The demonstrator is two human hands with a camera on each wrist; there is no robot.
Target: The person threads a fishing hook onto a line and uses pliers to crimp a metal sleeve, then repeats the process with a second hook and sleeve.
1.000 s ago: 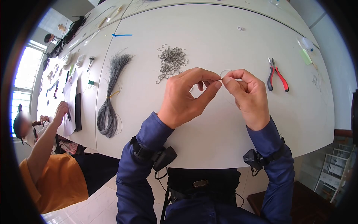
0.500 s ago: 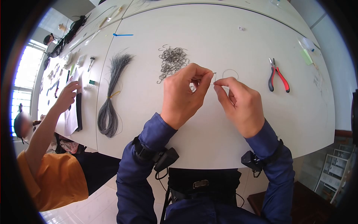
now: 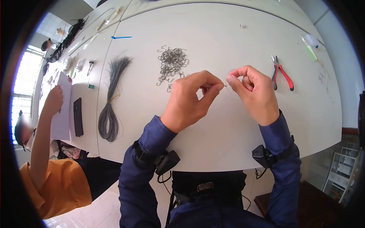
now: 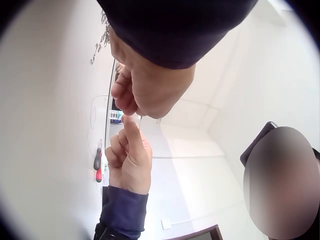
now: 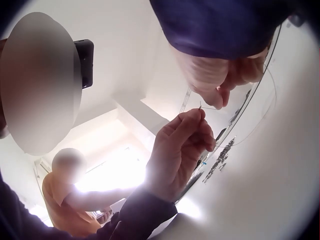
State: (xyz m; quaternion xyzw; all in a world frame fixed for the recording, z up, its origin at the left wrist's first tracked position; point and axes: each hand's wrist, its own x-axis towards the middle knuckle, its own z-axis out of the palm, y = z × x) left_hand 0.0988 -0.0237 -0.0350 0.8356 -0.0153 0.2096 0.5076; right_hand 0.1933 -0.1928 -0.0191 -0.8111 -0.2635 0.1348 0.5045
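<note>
In the head view my left hand (image 3: 192,98) pinches a small metal fish hook between thumb and forefinger; its end shows above the fingertips as a small dark hook (image 5: 200,106) in the right wrist view. Close beside it, my right hand (image 3: 256,93) pinches a thin line between thumb and forefinger, its other fingers curled. The line (image 5: 275,90) runs from the hook to the right hand and hangs in a wide loop. Beyond the left hand lies a pile of fish hooks (image 3: 173,62). Red and black pliers (image 3: 277,65) lie right of the right hand.
A tied bundle of grey strands (image 3: 112,87) lies to the left, below a blue zip tie (image 3: 121,37). Further left are a flat black object (image 3: 78,117) and a white paper (image 3: 62,110) held by a person in orange (image 3: 61,186). A green piece (image 3: 312,56) lies far right.
My hands drew apart, the right dropping lower, and now the right is raised again near the left fingertips. The neighbour's hand and paper have shifted left, uncovering more of the flat black object.
</note>
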